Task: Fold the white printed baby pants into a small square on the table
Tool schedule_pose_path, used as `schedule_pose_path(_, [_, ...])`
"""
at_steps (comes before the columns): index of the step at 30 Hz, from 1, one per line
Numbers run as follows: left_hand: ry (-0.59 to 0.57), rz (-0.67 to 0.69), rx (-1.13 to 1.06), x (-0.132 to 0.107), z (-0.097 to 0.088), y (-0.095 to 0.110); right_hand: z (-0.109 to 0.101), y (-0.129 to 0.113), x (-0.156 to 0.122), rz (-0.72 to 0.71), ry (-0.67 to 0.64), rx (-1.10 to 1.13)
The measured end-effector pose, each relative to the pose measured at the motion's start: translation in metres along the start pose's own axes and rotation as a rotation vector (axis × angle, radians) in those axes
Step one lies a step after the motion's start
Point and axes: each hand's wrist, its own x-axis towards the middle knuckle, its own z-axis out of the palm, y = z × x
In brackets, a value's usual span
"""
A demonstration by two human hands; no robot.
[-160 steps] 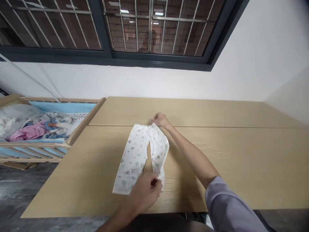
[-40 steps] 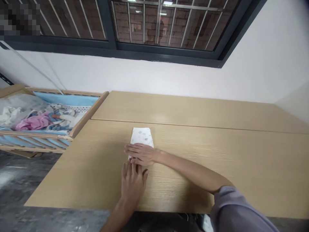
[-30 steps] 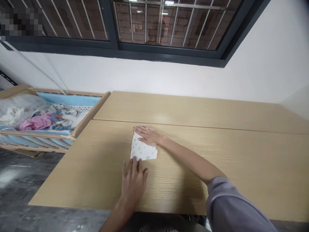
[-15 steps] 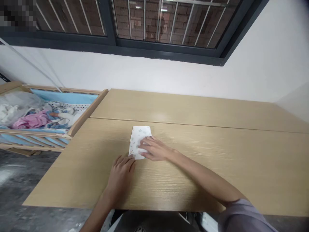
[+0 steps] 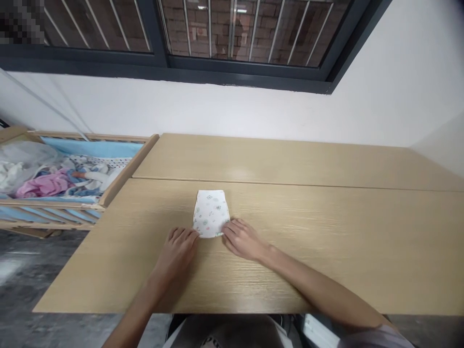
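Observation:
A small piece of white cloth [image 5: 210, 212] with a scattered little print lies flat on the wooden table [image 5: 308, 232], narrower at its far edge than at its near one. My left hand [image 5: 181, 245] has its fingers closed on the near left corner. On the near right corner, the fingers of my right hand [image 5: 243, 238] are pressed together. Both thumbs are mostly hidden, and the cloth's underside cannot be seen.
Left of the table stands a wooden crib [image 5: 128, 169] with a blue lining. Inside it are a pink cloth [image 5: 45, 185] and other rumpled fabrics. A dark-framed window [image 5: 246, 75] sits in the white wall behind. The table's near edge runs just in front of my body.
My right hand has slid off the middle of the cloth to its near right corner, uncovering the print. My left hand has stayed at the left corner, its fingers now closed more tightly.

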Motion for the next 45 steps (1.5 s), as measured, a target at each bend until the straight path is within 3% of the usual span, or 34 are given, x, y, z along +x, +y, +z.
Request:
schedule_pose_path(5, [0.095,-0.115,-0.099,0.014,-0.01,-0.001,-0.022,-0.007,0.012,0.155,0.048,0.12])
schedule_pose_path(10, [0.106,-0.229,-0.14,0.064,-0.013,-0.024,-0.026,0.021,0.046,0.327,0.148,0.228])
schedule_pose_path(15, [0.078,-0.302,-0.127,0.116,0.013,-0.049,-0.003,0.064,0.079,0.47,0.195,0.224])
schedule_pose_path(19, [0.067,-0.33,-0.11,0.134,0.033,-0.056,0.011,0.082,0.09,0.538,0.184,0.191])
schedule_pose_path(22, [0.103,-0.328,-0.099,0.133,0.034,-0.045,0.009,0.078,0.088,0.557,0.215,0.153])
schedule_pose_path(25, [0.134,-0.268,-0.105,0.124,0.035,-0.025,0.005,0.064,0.083,0.407,0.232,0.029])
schedule_pose_path(28, [0.074,-0.142,-0.137,0.114,0.047,-0.007,0.01,0.052,0.078,0.178,0.096,-0.056])
schedule_pose_path(30, [0.032,-0.103,-0.147,0.108,0.058,-0.002,0.016,0.05,0.075,0.143,-0.006,-0.078])
schedule_pose_path(36, [0.027,-0.092,-0.019,0.096,0.073,-0.012,0.018,0.06,0.063,0.179,-0.069,-0.107])
schedule_pose_path(45, [0.052,-0.046,0.007,0.078,0.064,-0.027,0.007,0.069,0.039,0.245,-0.066,-0.034])
